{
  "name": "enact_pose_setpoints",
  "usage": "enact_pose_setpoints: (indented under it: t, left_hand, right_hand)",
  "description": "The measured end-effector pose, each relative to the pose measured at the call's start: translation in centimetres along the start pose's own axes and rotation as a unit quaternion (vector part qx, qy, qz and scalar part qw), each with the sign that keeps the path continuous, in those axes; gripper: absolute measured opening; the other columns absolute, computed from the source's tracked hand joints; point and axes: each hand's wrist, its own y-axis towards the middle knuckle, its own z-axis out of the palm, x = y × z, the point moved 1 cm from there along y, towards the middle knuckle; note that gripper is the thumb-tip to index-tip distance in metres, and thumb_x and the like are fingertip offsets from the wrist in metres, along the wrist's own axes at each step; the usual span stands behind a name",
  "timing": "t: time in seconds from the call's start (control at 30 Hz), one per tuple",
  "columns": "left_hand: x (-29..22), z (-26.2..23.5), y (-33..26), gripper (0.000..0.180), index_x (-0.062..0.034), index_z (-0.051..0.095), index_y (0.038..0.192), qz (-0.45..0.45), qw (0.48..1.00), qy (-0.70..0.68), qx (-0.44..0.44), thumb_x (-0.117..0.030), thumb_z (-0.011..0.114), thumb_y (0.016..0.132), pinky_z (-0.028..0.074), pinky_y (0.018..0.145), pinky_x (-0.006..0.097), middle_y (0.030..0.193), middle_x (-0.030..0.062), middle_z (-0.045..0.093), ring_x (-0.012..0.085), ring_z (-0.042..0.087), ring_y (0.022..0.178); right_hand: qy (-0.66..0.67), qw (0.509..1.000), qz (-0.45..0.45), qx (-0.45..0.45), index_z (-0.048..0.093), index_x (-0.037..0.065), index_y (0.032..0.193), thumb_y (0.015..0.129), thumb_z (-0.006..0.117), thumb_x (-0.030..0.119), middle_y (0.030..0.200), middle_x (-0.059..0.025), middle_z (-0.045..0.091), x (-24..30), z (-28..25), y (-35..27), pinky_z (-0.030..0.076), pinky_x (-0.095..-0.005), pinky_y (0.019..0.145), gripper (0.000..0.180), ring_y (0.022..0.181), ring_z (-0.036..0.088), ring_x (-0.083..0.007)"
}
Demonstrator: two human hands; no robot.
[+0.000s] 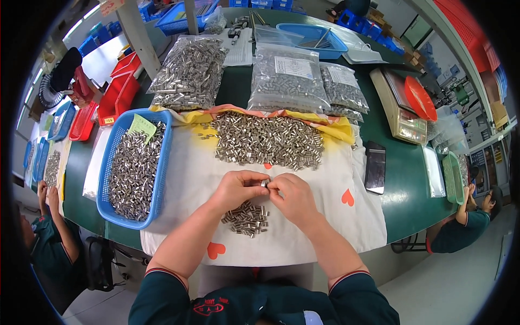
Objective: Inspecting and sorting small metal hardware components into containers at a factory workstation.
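Observation:
Over the white cloth (336, 230), my two hands meet in front of me. My left hand (235, 189) pinches a small shiny metal sleeve (265, 183) between thumb and fingers. The fingertips of my right hand (295, 197) are closed close against the sleeve's right side; whether they grip it or another small piece is hidden. Beyond the hands lies a wide pile of short metal sleeves (271, 141). A smaller heap of the same sleeves (246, 221) sits below my hands, nearer to me.
At left stands a blue basket (102, 173) full of metal parts with a yellow-green note. Bulging plastic bags of parts (290, 76) line the back. A phone (375, 168) lies at right, near a red tray (420, 98). Co-workers sit at both sides.

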Motion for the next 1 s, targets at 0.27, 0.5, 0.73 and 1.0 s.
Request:
enact_pose_setpoints:
  t: [0.27,0.5,0.73,1.0]
  left_hand:
    - [0.1,0.1,0.2,0.031,0.0017,0.06,0.101,-0.02,1.0,0.0,-0.005,-0.005,0.068,0.072,0.043,0.061,0.017,0.077,-0.002,0.058,0.0028,0.051,0.068]
    - [-0.1,0.1,-0.1,0.031,0.0017,0.06,0.101,0.005,0.999,0.045,0.009,-0.004,0.068,0.072,0.043,0.061,0.018,0.079,-0.0006,0.059,0.0034,0.052,0.07]
    - [0.3,0.3,0.1,0.031,0.0019,0.059,0.102,0.002,0.999,-0.037,-0.007,-0.003,0.067,0.072,0.044,0.062,0.018,0.079,0.0005,0.06,0.0043,0.053,0.07]
    - [-0.5,-0.3,0.1,0.031,0.003,0.059,0.101,-0.021,0.999,-0.021,0.03,-0.003,0.067,0.072,0.045,0.063,0.017,0.081,0.0016,0.061,0.0046,0.055,0.072]
  right_hand:
    - [0.025,0.997,0.073,0.008,0.054,0.004,0.069,0.064,0.06,0.003,0.069,-0.0085,0.055,0.0,0.4,-0.3,0.046,-0.0338,0.059,0.008,0.066,0.055,-0.0249]
    - [0.0,0.998,0.019,0.059,0.055,0.004,0.072,0.065,0.061,0.002,0.072,-0.0086,0.056,-0.2,-0.1,-0.2,0.045,-0.0332,0.058,0.009,0.067,0.055,-0.0249]
    - [0.031,0.998,0.05,-0.005,0.056,0.004,0.075,0.066,0.06,0.002,0.073,-0.0092,0.057,0.0,0.4,-0.4,0.045,-0.0335,0.058,0.011,0.068,0.056,-0.025]
    - [0.153,0.968,0.169,0.105,0.058,0.0,0.08,0.07,0.063,0.003,0.071,-0.0044,0.06,-0.3,-1.4,0.8,0.043,-0.0247,0.058,0.012,0.065,0.055,-0.0116]
